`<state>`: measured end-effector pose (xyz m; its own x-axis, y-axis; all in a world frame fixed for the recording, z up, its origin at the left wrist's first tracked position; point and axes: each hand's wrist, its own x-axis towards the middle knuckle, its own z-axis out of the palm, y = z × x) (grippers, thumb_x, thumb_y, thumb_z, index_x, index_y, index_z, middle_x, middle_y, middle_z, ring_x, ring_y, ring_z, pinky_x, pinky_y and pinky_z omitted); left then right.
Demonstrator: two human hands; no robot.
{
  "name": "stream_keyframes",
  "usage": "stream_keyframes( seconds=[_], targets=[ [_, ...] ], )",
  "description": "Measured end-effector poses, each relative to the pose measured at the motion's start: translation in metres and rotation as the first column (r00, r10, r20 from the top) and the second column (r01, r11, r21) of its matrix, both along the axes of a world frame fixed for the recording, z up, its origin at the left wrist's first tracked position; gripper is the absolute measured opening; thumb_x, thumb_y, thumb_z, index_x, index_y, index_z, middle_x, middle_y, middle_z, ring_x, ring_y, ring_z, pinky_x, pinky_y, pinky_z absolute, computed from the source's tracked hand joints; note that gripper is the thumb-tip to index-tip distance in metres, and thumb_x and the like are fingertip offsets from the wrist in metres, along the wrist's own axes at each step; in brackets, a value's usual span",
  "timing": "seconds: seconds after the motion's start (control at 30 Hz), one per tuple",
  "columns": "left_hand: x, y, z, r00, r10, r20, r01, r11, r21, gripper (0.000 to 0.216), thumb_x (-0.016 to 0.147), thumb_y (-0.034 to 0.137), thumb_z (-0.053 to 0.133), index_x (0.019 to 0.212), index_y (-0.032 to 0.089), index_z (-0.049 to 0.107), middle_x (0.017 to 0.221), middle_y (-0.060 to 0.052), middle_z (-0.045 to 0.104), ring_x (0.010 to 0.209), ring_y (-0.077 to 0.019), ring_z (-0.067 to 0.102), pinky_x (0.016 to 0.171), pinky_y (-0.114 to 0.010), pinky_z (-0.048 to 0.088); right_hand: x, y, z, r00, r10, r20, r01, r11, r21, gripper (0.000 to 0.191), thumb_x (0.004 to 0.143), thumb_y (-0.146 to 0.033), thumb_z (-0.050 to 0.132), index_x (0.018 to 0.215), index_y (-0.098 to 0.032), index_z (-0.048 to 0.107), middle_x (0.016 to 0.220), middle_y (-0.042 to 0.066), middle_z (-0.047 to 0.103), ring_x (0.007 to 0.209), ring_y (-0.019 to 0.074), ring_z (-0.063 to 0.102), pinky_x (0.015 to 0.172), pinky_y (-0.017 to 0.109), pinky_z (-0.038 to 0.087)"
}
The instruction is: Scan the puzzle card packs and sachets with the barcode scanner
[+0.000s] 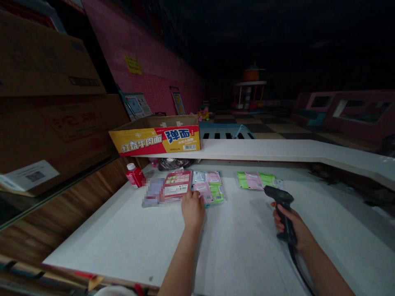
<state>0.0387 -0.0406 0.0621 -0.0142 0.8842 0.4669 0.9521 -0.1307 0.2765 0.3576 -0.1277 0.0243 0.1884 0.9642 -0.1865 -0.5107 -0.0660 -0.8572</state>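
Observation:
My right hand is closed around the handle of a black barcode scanner, whose head points toward the far side of the white counter. My left hand rests with curled fingers on the near edge of a pile of pink and green packets. A larger pink packet lies just left of that pile. A separate green and pink packet lies beyond the scanner's head.
A yellow and red noodle carton stands on the raised shelf behind the packets. A small red bottle stands at the counter's left. Large cardboard boxes are stacked on the left. The room beyond is dark.

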Motion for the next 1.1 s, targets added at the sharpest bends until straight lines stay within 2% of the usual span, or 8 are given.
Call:
stream_keyframes(
  seconds=[0.1,0.2,0.43,0.73,0.83,0.97,1.1],
  targets=[
    [0.008,0.002,-0.007,0.970,-0.234,-0.067,0.233,0.972,-0.016,0.031,0.091,0.028,0.054,0.119,0.019,0.064,0.126,-0.012,0.062,0.119,-0.0277,0.055,0.102,-0.041,0.044,0.001,0.000,0.000,1.000,0.008,0.001,-0.008,1.000,-0.002,0.042,0.068,-0.045,0.084,0.094,-0.018,0.065,0.055,-0.005,0.055,0.038,0.0081,0.046,0.035,0.019,0.037],
    [0.013,0.005,-0.018,0.935,-0.339,-0.100,0.333,0.940,-0.075,0.040,0.089,0.027,0.058,0.129,0.023,0.060,0.142,-0.010,0.054,0.134,-0.0278,0.045,0.112,-0.045,0.037,0.001,0.000,0.001,1.000,-0.001,0.008,0.001,1.000,0.005,0.042,0.068,-0.045,0.084,0.094,-0.018,0.065,0.054,-0.005,0.054,0.038,0.0085,0.046,0.034,0.020,0.037],
    [0.008,0.006,-0.028,0.933,-0.341,-0.112,0.328,0.937,-0.119,0.037,0.092,0.019,0.049,0.126,0.022,0.064,0.142,-0.010,0.054,0.135,-0.0266,0.047,0.115,-0.050,0.033,0.001,-0.001,0.000,1.000,-0.010,0.004,0.010,1.000,-0.009,0.040,0.069,-0.043,0.084,0.094,-0.018,0.065,0.056,-0.005,0.055,0.039,0.0082,0.046,0.035,0.020,0.038],
    [0.001,0.003,-0.033,0.953,-0.267,-0.142,0.254,0.962,-0.103,0.054,0.084,0.001,0.042,0.134,0.016,0.057,0.144,-0.010,0.053,0.138,-0.0258,0.043,0.117,-0.049,0.031,0.000,-0.001,0.002,1.000,0.002,0.010,-0.002,1.000,-0.006,0.039,0.070,-0.044,0.082,0.094,-0.019,0.065,0.056,-0.005,0.054,0.039,0.0074,0.045,0.035,0.019,0.037],
    [0.001,0.003,-0.034,0.958,-0.256,-0.129,0.246,0.965,-0.090,0.052,0.085,0.002,0.042,0.133,0.015,0.058,0.142,-0.012,0.054,0.138,-0.0271,0.044,0.115,-0.050,0.034,0.000,-0.001,0.002,1.000,0.000,0.009,0.000,1.000,-0.012,0.040,0.069,-0.044,0.083,0.094,-0.019,0.065,0.056,-0.005,0.055,0.039,0.0078,0.046,0.035,0.019,0.038],
    [0.007,0.005,-0.031,0.962,-0.264,-0.074,0.265,0.964,-0.009,0.043,0.090,0.013,0.044,0.131,0.013,0.059,0.140,-0.015,0.056,0.136,-0.0292,0.044,0.114,-0.050,0.035,-0.002,0.000,0.002,0.999,-0.045,0.000,0.045,0.999,-0.008,0.041,0.067,-0.044,0.084,0.093,-0.019,0.065,0.055,-0.005,0.055,0.038,0.0075,0.045,0.034,0.019,0.037],
    [0.030,0.008,-0.023,0.930,-0.367,-0.010,0.367,0.929,0.044,0.039,0.091,0.016,0.046,0.128,0.015,0.060,0.135,-0.015,0.059,0.133,-0.0279,0.047,0.111,-0.047,0.040,-0.004,0.002,0.004,0.998,-0.062,-0.005,0.062,0.998,-0.004,0.042,0.066,-0.045,0.084,0.092,-0.019,0.064,0.054,-0.005,0.055,0.038,0.0078,0.046,0.034,0.019,0.037]
  ],
)
